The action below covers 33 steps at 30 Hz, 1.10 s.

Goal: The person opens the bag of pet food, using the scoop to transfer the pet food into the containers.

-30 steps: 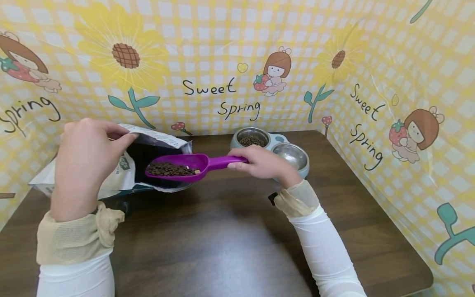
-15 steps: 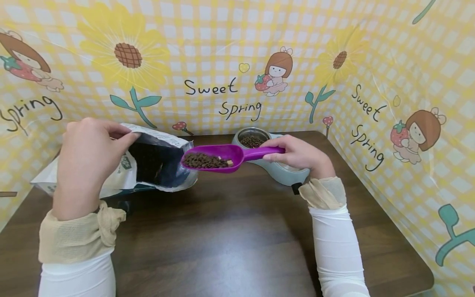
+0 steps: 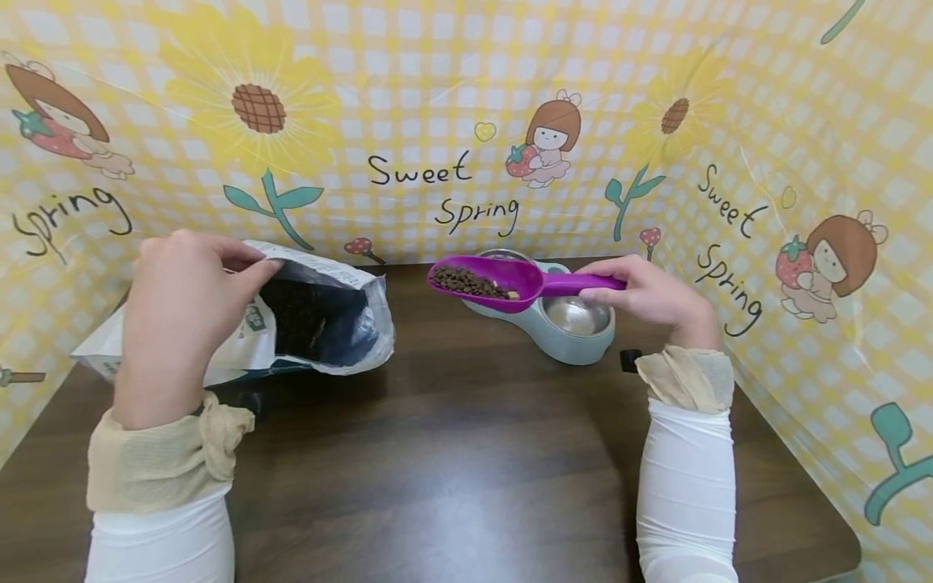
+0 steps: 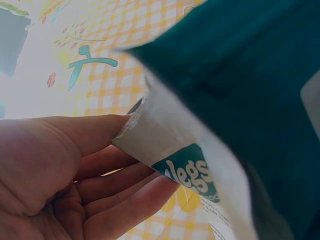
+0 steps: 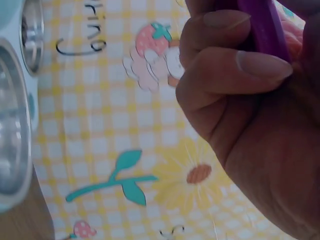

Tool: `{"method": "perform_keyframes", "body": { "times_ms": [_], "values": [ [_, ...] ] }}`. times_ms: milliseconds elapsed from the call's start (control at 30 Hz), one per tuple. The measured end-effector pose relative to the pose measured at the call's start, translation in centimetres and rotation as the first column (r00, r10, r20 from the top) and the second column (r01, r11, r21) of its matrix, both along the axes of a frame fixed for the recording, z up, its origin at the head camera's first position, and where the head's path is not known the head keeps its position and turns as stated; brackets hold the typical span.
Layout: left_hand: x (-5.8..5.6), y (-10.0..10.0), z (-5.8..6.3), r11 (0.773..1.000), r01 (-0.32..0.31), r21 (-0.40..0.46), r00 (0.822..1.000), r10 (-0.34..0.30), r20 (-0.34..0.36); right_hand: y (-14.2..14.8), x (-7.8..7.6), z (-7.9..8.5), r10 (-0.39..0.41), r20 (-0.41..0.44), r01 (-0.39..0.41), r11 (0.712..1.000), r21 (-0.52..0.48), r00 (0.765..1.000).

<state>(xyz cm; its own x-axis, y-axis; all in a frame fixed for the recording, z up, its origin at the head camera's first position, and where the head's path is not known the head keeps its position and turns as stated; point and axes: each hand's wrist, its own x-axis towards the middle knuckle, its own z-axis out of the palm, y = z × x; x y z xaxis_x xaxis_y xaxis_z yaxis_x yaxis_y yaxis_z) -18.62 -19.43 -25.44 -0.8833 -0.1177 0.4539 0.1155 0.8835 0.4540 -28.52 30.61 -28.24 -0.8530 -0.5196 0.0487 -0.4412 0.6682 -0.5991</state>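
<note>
My left hand [image 3: 178, 316] pinches the edge of an open pet food bag [image 3: 342, 279] on the left, keeping its dark mouth facing right. In the left wrist view the thumb and fingers grip the white edge of the bag [image 4: 160, 125]. My right hand [image 3: 645, 291] holds a purple scoop [image 3: 528, 291] by its handle, fingers curled round it in the right wrist view. Brown kibble [image 3: 466, 282] lies in the scoop, with a few paler bits. The scoop hangs over the double pet bowl [image 3: 503, 314], overlapping its left dish. The right steel dish [image 3: 579, 317] holds nothing.
A brown wooden table [image 3: 437, 453] bears the bag and bowl. Yellow checked cloth [image 3: 408, 97] with flowers and printed figures stands up behind and along both sides. A small black item [image 3: 630, 360] sits at the right wrist.
My right hand has drawn the loaded scoop out of the bag's mouth and carried it rightward to above the bowl. The left hand keeps its pinch on the bag.
</note>
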Motion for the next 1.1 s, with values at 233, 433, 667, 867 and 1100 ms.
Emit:
{"method": "perform_keyframes", "body": {
  "times_ms": [233, 433, 667, 867, 1100],
  "values": [
    [-0.1, 0.1, 0.1, 1.000, 0.004, -0.016, 1.000, -0.004, -0.028, 3.1, 1.1, 0.4, -0.154, -0.002, 0.154, 0.988, 0.014, 0.988],
    [0.0, 0.2, 0.2, 1.000, 0.006, -0.014, 0.999, -0.007, -0.033, 5.7, 1.8, 0.1, -0.215, -0.004, 0.215, 0.975, 0.049, 0.977],
    [0.0, 0.1, 0.2, 1.000, 0.000, -0.020, 0.999, -0.001, -0.041, 8.2, 2.3, -0.3, -0.248, -0.017, 0.249, 0.966, 0.075, 0.969],
    [0.1, 0.1, 0.2, 1.000, -0.002, -0.018, 1.000, 0.002, -0.019, 9.7, 2.6, -0.7, -0.270, -0.007, 0.269, 0.956, 0.120, 0.963],
    [0.2, 0.0, 0.1, 1.000, -0.004, -0.012, 1.000, 0.004, -0.018, 10.7, 2.7, -0.9, -0.298, -0.014, 0.294, 0.932, 0.212, 0.955]
  ]
}}
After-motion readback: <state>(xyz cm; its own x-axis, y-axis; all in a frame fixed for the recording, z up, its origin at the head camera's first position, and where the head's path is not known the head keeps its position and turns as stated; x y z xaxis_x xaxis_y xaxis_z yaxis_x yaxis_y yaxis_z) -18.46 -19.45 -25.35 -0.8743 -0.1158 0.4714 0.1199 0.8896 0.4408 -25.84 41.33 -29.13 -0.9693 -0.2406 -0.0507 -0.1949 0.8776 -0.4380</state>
